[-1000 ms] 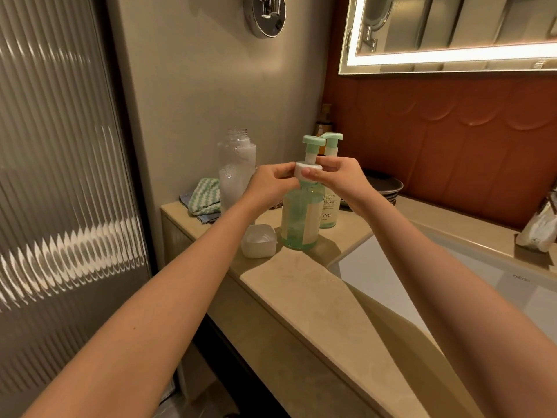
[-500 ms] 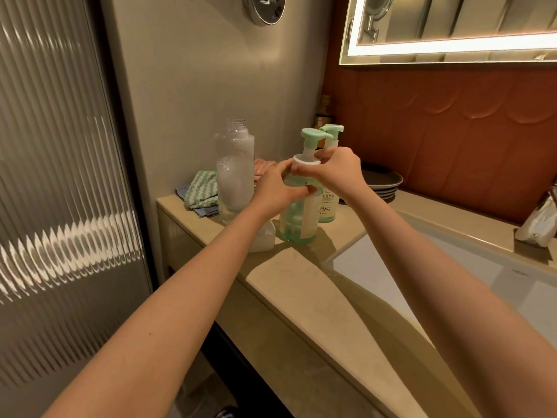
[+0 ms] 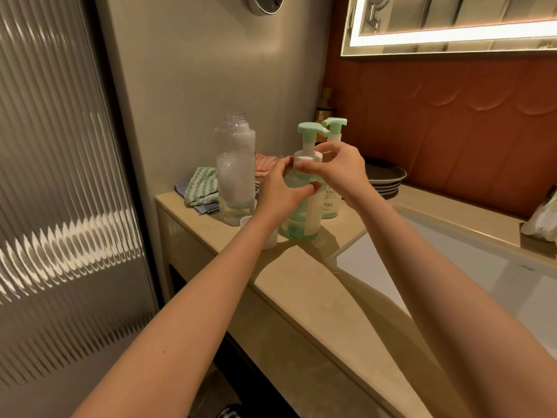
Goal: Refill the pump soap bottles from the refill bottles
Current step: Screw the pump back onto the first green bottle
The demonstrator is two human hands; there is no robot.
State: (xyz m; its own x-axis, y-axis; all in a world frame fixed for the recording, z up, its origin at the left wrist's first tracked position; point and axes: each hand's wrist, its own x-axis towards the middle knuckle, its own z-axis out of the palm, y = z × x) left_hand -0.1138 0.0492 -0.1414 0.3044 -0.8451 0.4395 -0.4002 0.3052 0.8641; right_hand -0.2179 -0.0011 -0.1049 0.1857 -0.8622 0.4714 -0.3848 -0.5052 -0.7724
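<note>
A pale counter [image 3: 301, 282] runs beside the sink [image 3: 452, 267], with stacked plates [image 3: 388, 179] and folded cloths [image 3: 202, 188] at the back. The uncapped clear bottle [image 3: 236, 176] holds foam. The pump bottle [image 3: 301, 218], greenish liquid inside, stands upright on the counter. The left hand [image 3: 280, 191] wraps its shoulder, and the right hand [image 3: 340, 170] pinches its white collar [image 3: 307, 159].

Warm, rather dim light; brightest is the lit mirror strip [image 3: 452, 34], up and right of the fingers [image 3: 331, 150]; glare streaks the ribbed glass panel [image 3: 60, 236] far to their left; soft shadows lie on the counter [image 3: 301, 282] below them; straight lines bow at the edges; focus is slightly soft throughout.
</note>
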